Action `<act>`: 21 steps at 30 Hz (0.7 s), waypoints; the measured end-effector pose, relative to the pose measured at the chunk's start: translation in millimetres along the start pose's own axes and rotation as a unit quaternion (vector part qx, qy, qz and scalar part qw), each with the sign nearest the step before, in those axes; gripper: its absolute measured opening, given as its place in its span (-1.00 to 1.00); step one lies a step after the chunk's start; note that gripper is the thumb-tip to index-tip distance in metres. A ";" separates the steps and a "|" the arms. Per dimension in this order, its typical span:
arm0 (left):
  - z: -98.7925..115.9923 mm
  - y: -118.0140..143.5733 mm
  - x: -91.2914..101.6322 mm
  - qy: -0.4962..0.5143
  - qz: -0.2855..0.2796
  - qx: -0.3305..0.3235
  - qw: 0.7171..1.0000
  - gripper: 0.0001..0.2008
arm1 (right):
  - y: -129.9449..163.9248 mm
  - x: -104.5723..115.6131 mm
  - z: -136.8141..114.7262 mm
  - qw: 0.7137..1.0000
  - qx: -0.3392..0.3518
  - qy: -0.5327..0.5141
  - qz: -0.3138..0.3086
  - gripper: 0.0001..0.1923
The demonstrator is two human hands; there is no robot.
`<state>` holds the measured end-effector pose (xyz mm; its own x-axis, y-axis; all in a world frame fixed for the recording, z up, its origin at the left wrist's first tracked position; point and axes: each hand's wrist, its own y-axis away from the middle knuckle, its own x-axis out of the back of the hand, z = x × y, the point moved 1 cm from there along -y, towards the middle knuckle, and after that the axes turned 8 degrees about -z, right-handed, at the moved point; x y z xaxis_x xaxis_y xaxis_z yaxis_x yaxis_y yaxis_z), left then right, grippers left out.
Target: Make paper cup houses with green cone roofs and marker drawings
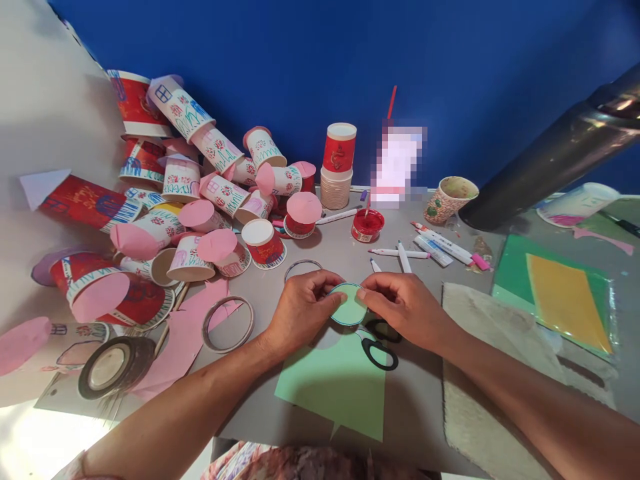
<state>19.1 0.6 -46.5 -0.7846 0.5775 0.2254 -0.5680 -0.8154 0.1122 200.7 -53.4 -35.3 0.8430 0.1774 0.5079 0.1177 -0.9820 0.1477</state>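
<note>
Between my two hands is a round green paper disc with a dark outline along its edge. My left hand pinches its left side, thumb on top. On the right side, my right hand grips the rim between thumb and fingers. Just below the disc lie scissors with black handles, their blades partly hidden. Under them a sheet of green paper with a cut-away upper edge rests on the table. A thin ring shows behind my left hand.
Decorated paper cups with pink paper discs heap up at left. Tape rolls and pink paper lie nearer. Markers, a red paint pot and a cup stack stand behind; a cloth and coloured paper lie right.
</note>
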 end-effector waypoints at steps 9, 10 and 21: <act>0.4 0.5 -0.3 -0.001 -0.002 0.004 1.000 -0.88 | 1.7 -0.5 2.6 1.000 -0.025 -0.012 -0.004 -0.73; 0.3 0.3 -0.4 -0.003 -0.002 0.004 1.000 -0.88 | 1.8 -0.4 2.2 1.000 -0.025 -0.011 -0.004 -0.73; -1.5 0.6 0.0 -0.038 -0.006 -0.001 0.999 -0.87 | 0.1 -1.1 0.6 1.000 -0.028 0.011 0.003 -0.72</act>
<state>18.4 0.2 -47.9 -0.7559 0.5832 0.2974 -0.5785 -0.8077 0.1138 200.1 -53.7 -36.3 0.8315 0.1737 0.5276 0.0831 -0.9780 0.1911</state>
